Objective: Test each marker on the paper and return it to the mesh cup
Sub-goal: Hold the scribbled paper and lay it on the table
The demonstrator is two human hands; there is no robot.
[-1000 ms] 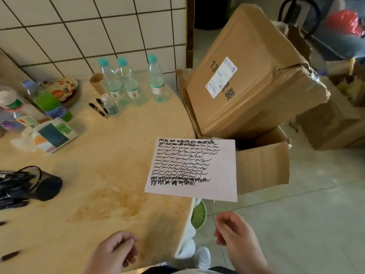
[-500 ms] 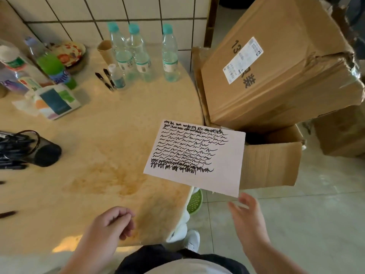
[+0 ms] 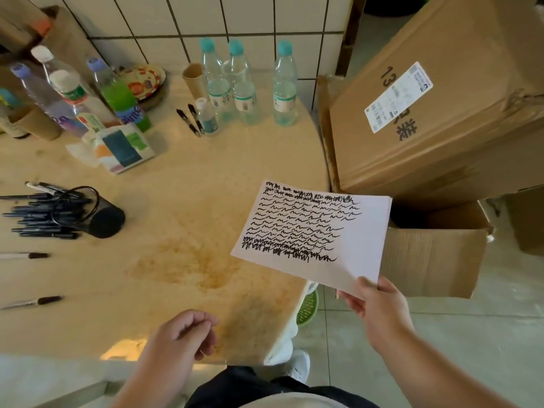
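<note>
right hand (image 3: 379,304) pinching paper (image 3: 315,234) near corner, at 4 o'clock, off table (image 3: 176,178) edge | left hand (image 3: 179,337) loosely curled, empty, 6 o'clock | mesh cup (image 3: 94,210) tipped over at 9 o'clock, markers (image 3: 38,216) spilling out

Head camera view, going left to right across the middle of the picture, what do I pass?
Loose markers spilling from the tipped mesh cup → bare table → scribbled paper pinched by the right hand → open cardboard box on the floor.
</note>
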